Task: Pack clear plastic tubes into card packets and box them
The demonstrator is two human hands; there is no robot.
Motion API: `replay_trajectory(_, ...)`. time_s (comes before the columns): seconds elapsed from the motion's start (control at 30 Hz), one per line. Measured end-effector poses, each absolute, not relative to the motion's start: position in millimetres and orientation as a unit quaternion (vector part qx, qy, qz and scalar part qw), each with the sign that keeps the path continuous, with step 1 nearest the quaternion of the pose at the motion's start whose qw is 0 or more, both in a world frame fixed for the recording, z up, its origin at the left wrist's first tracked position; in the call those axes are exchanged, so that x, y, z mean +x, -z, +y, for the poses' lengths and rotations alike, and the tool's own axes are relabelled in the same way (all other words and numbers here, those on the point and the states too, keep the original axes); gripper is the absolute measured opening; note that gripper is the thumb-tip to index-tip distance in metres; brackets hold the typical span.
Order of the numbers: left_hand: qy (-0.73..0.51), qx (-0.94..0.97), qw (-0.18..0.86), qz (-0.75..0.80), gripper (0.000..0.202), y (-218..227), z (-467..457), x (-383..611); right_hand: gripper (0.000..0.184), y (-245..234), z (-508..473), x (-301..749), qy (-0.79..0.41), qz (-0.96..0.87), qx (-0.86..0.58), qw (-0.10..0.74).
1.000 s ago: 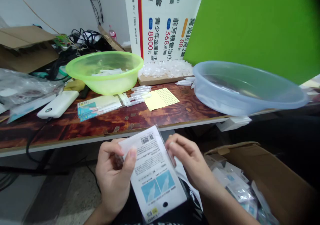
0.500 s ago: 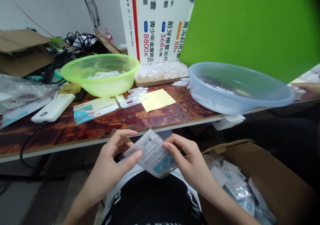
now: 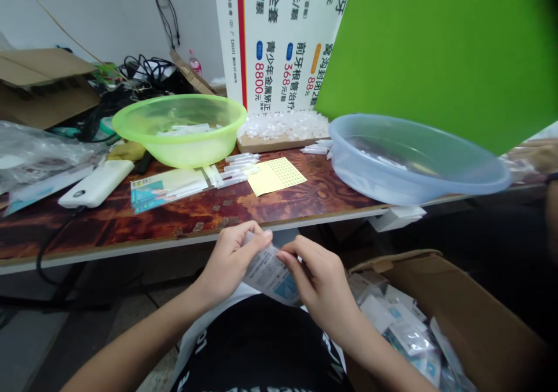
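Observation:
Both my hands hold a white printed paper packet [image 3: 270, 276] with a blue picture panel, just below the table's front edge. My left hand [image 3: 233, 258] pinches its upper left end, and my right hand [image 3: 316, 281] grips its right side. The packet is bent, and my fingers hide part of it. Below and right of my right hand stands an open cardboard box [image 3: 440, 316] holding several similar packets in shiny wrapping.
On the wooden-patterned table [image 3: 300, 197] stand a lime-green basin [image 3: 178, 148], a clear blue basin [image 3: 414, 171], a power bank [image 3: 96, 183], a yellow dotted sheet [image 3: 276, 176], and small white tubes [image 3: 235, 168]. Another person's hand [image 3: 534, 155] is at the far right.
The packet has gone from nearly flat and upright to bent and narrower. My hands have come closer together and risen toward the table edge. The other person's hand has appeared at the right.

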State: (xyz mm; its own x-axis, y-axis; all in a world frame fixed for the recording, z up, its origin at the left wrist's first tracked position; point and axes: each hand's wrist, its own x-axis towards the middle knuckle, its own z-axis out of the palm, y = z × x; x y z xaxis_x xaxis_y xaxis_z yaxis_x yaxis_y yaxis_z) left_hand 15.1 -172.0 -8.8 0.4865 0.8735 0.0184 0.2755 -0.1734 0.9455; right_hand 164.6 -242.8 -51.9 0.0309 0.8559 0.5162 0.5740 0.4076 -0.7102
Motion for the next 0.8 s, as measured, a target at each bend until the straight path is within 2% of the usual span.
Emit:
replay_trajectory(0.1, -0.295, 0.687, 0.535, 0.394, 0.050, 9.2, -166.6, 8.9, 0.025, 52.7, -240.0, 165.3, -0.169, -0.666, -0.526, 0.501)
replay_trajectory(0.23, -0.314, 0.639, 0.607, 0.353, 0.079, 12.0, -153.1, -16.2, 0.031, 53.5, -235.9, 170.8, -0.260, -0.583, -0.538, 0.551)
replay_trajectory(0.37, -0.352, 0.620, 0.630, 0.308, 0.086, 38.5, -157.4, -32.7, 0.036, 55.7, -232.9, 174.6, -0.375, -0.473, -0.521, 0.603)
replay_trajectory(0.43, -0.329, 0.627, 0.651, 0.275, 0.078, 53.3, -167.6, -29.2, 0.038, 57.1, -231.5, 174.4, -0.426, -0.433, -0.505, 0.614)
replay_trajectory(0.6, -0.394, 0.614, 0.622, 0.283, 0.038, 63.6, -188.5, -7.8, 0.039, 61.4, -229.4, 170.8, -0.463, -0.405, -0.488, 0.619)
replay_trajectory(0.7, -0.397, 0.600, 0.641, 0.267, 0.027, 60.0, -191.6, -4.0, 0.027, 64.9, -230.6, 165.6, -0.352, -0.459, -0.523, 0.626)
replay_trajectory(0.77, -0.393, 0.587, 0.661, 0.253, 0.025, 58.9, -193.5, -4.3, 0.013, 67.2, -232.4, 160.0, -0.230, -0.515, -0.542, 0.622)
replay_trajectory(0.8, -0.395, 0.579, 0.669, 0.247, 0.025, 58.7, -195.0, -4.5, 0.013, 68.0, -233.6, 156.9, -0.159, -0.539, -0.546, 0.621)
